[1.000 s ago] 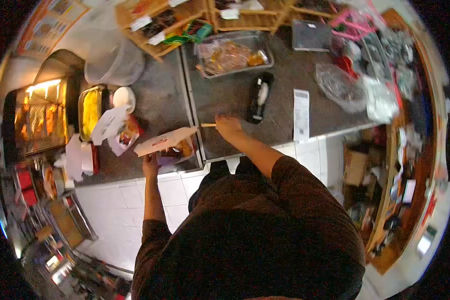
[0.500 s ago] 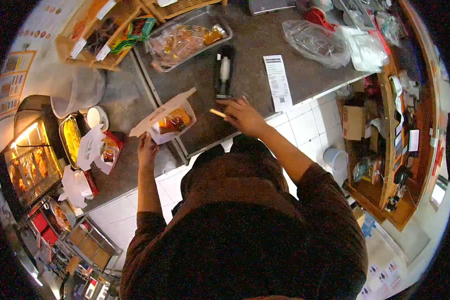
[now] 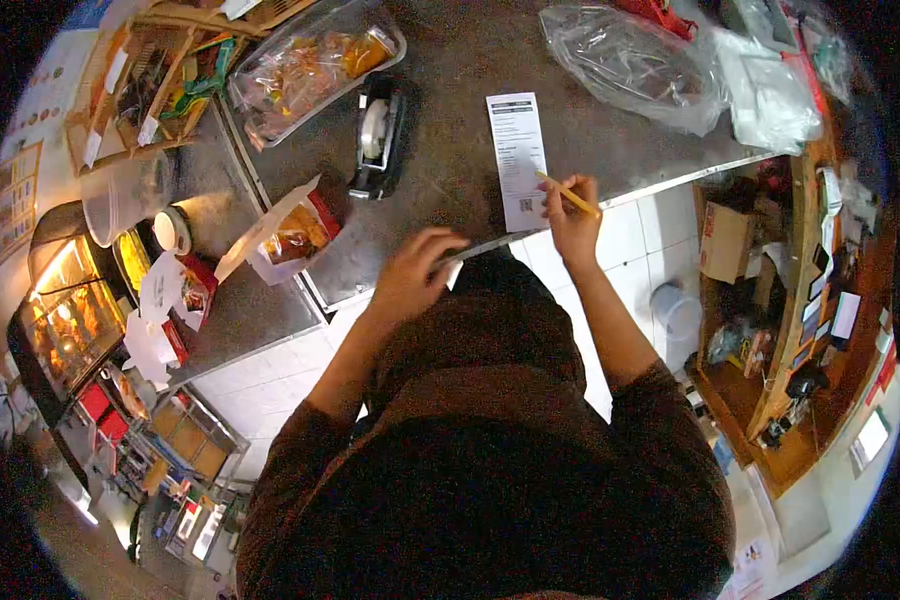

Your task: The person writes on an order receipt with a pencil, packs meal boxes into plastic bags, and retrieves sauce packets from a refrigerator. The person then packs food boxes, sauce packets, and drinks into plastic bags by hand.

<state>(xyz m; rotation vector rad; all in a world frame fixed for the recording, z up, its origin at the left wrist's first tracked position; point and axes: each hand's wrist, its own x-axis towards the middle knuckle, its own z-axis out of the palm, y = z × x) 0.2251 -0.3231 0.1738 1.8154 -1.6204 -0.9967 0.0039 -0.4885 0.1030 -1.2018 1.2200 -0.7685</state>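
Your right hand (image 3: 575,222), right of centre in the frame, is closed around a thin yellow pencil (image 3: 577,199), its tip angled up and left over the right side of the printed slip (image 3: 516,140). Whether the tip touches the paper is too small to tell. The slip lies flat on the tabletop (image 3: 450,100) at upper centre, with its lower end close to the front edge. Your left hand (image 3: 415,272), near the middle of the frame, appears empty, fingers loosely bent, apart from the slip.

To work well here, rest a left fingertip on the slip's lower left, since thin paper is likely to slide under a pencil. Hold the pencil lightly and let your right wrist find support at the edge. Avoid pressing where the paper nears that edge, as it may crease. Watch your left forearm too: the open food box (image 3: 325,212), left of centre, could be knocked by a careless elbow.
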